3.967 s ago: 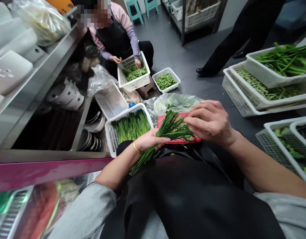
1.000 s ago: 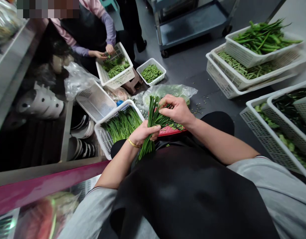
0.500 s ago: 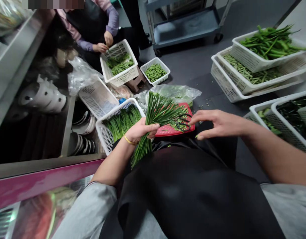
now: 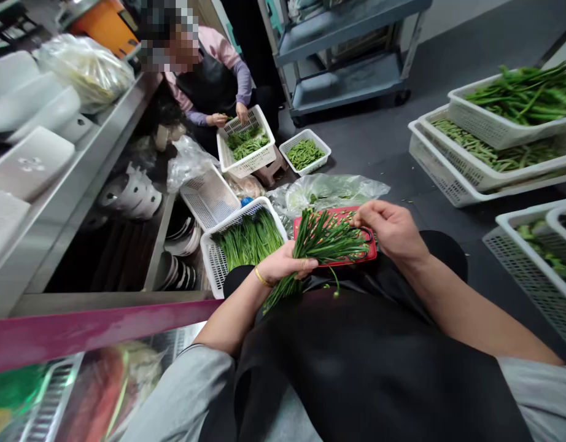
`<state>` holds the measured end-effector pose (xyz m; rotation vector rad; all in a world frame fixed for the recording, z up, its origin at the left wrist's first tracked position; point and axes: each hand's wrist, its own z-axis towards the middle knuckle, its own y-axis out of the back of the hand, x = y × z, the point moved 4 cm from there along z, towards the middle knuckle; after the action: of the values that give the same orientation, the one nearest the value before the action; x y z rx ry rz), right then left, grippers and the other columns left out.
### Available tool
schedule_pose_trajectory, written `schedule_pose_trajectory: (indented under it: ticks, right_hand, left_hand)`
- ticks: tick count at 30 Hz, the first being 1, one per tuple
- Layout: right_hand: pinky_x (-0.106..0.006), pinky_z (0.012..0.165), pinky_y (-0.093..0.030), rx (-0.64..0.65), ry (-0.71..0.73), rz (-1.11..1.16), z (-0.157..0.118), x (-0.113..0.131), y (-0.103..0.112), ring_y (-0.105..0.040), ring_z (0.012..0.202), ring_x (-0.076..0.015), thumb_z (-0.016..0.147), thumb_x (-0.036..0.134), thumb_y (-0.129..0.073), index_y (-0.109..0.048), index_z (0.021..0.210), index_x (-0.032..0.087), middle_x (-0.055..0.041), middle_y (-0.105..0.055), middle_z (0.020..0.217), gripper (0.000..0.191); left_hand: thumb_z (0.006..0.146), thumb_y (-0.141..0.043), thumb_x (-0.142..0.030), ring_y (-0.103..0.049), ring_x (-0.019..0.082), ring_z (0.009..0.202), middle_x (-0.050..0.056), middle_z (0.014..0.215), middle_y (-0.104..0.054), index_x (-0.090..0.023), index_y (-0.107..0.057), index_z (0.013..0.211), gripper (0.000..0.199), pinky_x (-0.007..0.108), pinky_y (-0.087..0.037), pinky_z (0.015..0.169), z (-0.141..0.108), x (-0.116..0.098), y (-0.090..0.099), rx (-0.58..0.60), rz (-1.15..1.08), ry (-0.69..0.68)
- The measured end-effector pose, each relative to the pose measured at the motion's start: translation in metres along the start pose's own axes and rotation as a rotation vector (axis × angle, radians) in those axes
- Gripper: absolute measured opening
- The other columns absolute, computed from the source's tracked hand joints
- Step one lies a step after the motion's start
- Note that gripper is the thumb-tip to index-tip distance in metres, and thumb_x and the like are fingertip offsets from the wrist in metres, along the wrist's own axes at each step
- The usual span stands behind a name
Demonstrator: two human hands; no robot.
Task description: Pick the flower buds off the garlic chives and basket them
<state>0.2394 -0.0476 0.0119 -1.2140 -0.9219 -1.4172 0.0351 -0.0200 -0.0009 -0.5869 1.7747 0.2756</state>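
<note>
My left hand [image 4: 290,263] is wrapped round a bundle of long green stalks [image 4: 326,236], its lower ends hanging over my lap. At the right end of the bundle, my right hand [image 4: 388,227] is closed in a pinch; what its fingertips hold is too small to make out. Beneath the bundle lies a red tray [image 4: 339,213] with small green bits on it. Black scissor handles [image 4: 366,235] show partly at the tray's right side. One thin stalk [image 4: 336,285] dangles below the bundle. A white basket [image 4: 212,265] of similar stalks stands just left.
Across from me a person [image 4: 213,77] works over a white basket [image 4: 250,164]. Near it are a small basket of green pieces [image 4: 306,169] and a plastic bag [image 4: 342,187]. Stacked baskets [image 4: 453,178] stand right, a grey cart [image 4: 347,89] behind, a metal counter [image 4: 94,159] left.
The view has shifted, showing more of the counter and the person. My right hand has gone from open fingers to a pinch by the bundle, and a thin stalk now hangs below.
</note>
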Motion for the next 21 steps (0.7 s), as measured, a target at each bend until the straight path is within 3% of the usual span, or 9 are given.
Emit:
schedule_pose_trajectory:
  ticks: [3, 7, 10, 14, 18, 21]
  right_hand:
    - [-0.031, 0.066, -0.049, -0.045, -0.009, 0.131, 0.01, 0.015, 0.007, -0.057, 0.064, -0.0143, 0.076, 0.067, -0.063, -0.057, 0.067, 0.021, -0.0003, -0.056, 0.064, 0.047]
    - [-0.027, 0.062, -0.045, 0.3, 0.054, -0.248, 0.006, 0.05, 0.008, -0.056, 0.063, -0.0132, 0.078, 0.061, -0.065, -0.065, 0.065, 0.019, -0.0031, -0.063, 0.066, 0.044]
    - [-0.025, 0.055, -0.041, 0.482, -0.009, -0.426, -0.009, 0.048, 0.007, -0.053, 0.056, -0.0119, 0.077, 0.057, -0.066, -0.069, 0.069, 0.018, -0.0024, -0.062, 0.061, 0.04]
    - [-0.025, 0.05, -0.038, 0.321, -0.121, -0.479, -0.025, 0.018, 0.007, -0.049, 0.052, -0.011, 0.074, 0.059, -0.067, -0.07, 0.078, 0.016, -0.0013, -0.059, 0.059, 0.044]
    - [-0.025, 0.056, -0.04, 0.459, -0.033, -0.405, -0.034, 0.007, -0.011, -0.049, 0.055, -0.0107, 0.081, 0.043, -0.062, -0.068, 0.066, 0.016, -0.0013, -0.058, 0.058, 0.031]
    - [-0.025, 0.057, -0.04, 0.43, 0.065, -0.316, -0.033, 0.018, -0.016, -0.05, 0.055, -0.0103, 0.081, 0.033, -0.061, -0.065, 0.059, 0.017, -0.0011, -0.057, 0.057, 0.028]
  left_hand:
    - [0.07, -0.074, -0.055, -0.038, 0.005, 0.036, -0.004, 0.039, -0.045, -0.014, -0.048, 0.052, 0.052, 0.021, -0.03, 0.04, -0.001, -0.001, -0.004, 0.073, 0.046, 0.014]
    - [0.071, -0.074, -0.056, -0.037, 0.005, 0.035, -0.005, 0.04, -0.044, -0.014, -0.048, 0.053, 0.052, 0.021, -0.029, 0.039, -0.004, -0.003, 0.001, -0.006, 0.043, 0.0]
    - [0.072, -0.073, -0.055, -0.039, 0.005, 0.036, -0.004, 0.041, -0.044, -0.014, -0.047, 0.053, 0.052, 0.021, -0.031, 0.04, -0.005, -0.005, 0.007, -0.108, 0.029, -0.042]
    - [0.07, -0.074, -0.056, -0.039, 0.005, 0.036, -0.004, 0.04, -0.044, -0.014, -0.047, 0.05, 0.054, 0.021, -0.031, 0.04, -0.004, -0.005, 0.01, -0.126, 0.006, -0.053]
    - [0.072, -0.073, -0.054, -0.04, 0.006, 0.036, -0.004, 0.04, -0.043, -0.014, -0.047, 0.049, 0.053, 0.021, -0.032, 0.041, -0.005, -0.005, 0.013, -0.149, 0.006, -0.06]
    - [0.073, -0.072, -0.055, -0.04, 0.006, 0.037, -0.004, 0.04, -0.043, -0.014, -0.047, 0.051, 0.052, 0.021, -0.032, 0.042, -0.005, -0.002, 0.012, -0.127, 0.044, -0.048]
